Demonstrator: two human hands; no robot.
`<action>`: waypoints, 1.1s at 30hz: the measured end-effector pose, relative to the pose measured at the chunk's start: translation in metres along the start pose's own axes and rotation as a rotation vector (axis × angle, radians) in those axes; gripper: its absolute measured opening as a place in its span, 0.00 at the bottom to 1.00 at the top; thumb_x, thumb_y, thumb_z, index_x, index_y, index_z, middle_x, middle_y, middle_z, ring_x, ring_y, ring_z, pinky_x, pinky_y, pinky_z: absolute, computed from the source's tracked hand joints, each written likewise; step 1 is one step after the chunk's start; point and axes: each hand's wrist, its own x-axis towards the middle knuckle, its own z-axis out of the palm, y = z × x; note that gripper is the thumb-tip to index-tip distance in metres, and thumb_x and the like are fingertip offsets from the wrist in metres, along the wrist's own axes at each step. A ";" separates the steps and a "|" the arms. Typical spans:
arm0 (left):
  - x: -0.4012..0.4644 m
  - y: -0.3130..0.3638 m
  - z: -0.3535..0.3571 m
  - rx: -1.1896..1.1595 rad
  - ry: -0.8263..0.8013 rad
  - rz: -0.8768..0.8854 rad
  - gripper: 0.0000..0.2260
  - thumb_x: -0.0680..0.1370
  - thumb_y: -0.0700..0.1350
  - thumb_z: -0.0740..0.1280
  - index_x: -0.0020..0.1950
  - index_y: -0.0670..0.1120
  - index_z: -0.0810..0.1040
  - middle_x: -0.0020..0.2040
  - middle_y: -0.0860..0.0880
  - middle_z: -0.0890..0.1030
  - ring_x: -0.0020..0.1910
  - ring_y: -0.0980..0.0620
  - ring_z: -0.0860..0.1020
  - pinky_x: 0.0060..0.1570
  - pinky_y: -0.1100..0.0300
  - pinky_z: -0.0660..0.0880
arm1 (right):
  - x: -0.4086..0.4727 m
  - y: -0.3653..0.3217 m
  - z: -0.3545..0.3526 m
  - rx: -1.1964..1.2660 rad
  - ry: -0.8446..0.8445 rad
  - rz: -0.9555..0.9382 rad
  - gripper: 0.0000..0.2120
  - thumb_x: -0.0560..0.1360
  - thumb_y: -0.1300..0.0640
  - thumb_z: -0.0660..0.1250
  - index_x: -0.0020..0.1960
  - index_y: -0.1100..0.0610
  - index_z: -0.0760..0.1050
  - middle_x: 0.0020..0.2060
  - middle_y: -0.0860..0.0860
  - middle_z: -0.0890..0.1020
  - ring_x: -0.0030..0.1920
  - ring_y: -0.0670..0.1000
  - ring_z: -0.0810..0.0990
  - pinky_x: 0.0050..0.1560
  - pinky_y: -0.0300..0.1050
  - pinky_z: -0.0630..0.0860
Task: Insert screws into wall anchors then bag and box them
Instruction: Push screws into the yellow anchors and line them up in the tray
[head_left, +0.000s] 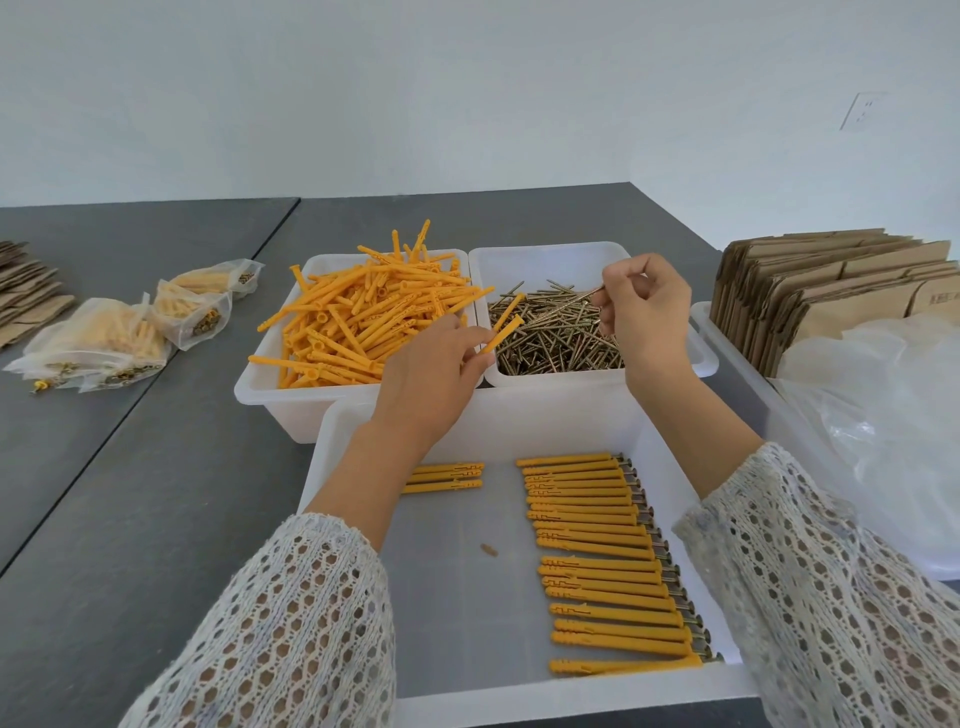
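Observation:
My left hand (431, 374) pinches one yellow wall anchor (503, 325) above the gap between the two back bins. My right hand (641, 312) holds a brass screw (576, 302) by its end over the screw bin (592, 254), apart from the anchor. Loose yellow anchors (363, 312) fill the left bin (270, 384). In the near white tray (363, 431) lies a long row of assembled anchors with screws (602, 561), and three more assembled ones (447, 478) lie partly under my left forearm.
Filled plastic bags (114, 332) of anchors lie on the grey table at the left. Flat cardboard boxes (831, 280) stand in a bin at the right, with clear empty bags (883, 415) in front. More flat cardboard (26, 291) sits at the far left edge.

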 end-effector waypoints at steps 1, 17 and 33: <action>0.000 0.000 0.000 0.000 -0.001 0.000 0.12 0.82 0.50 0.64 0.64 0.54 0.80 0.46 0.55 0.74 0.42 0.57 0.72 0.34 0.63 0.65 | 0.000 0.000 0.000 0.000 0.007 -0.010 0.07 0.80 0.63 0.63 0.43 0.57 0.74 0.29 0.50 0.80 0.26 0.45 0.73 0.29 0.39 0.72; -0.001 0.006 -0.007 -0.048 -0.038 0.010 0.09 0.81 0.48 0.65 0.59 0.52 0.82 0.45 0.53 0.76 0.42 0.55 0.74 0.35 0.58 0.70 | -0.011 -0.001 0.014 -0.086 -0.221 -0.068 0.05 0.81 0.62 0.63 0.47 0.61 0.76 0.34 0.56 0.82 0.28 0.46 0.76 0.30 0.39 0.76; 0.004 0.012 -0.008 -0.475 0.044 0.015 0.13 0.81 0.45 0.67 0.37 0.48 0.81 0.33 0.49 0.76 0.35 0.56 0.70 0.39 0.58 0.66 | -0.037 -0.001 0.042 -0.050 -0.446 0.052 0.12 0.81 0.62 0.64 0.45 0.70 0.76 0.27 0.56 0.74 0.25 0.48 0.71 0.27 0.40 0.72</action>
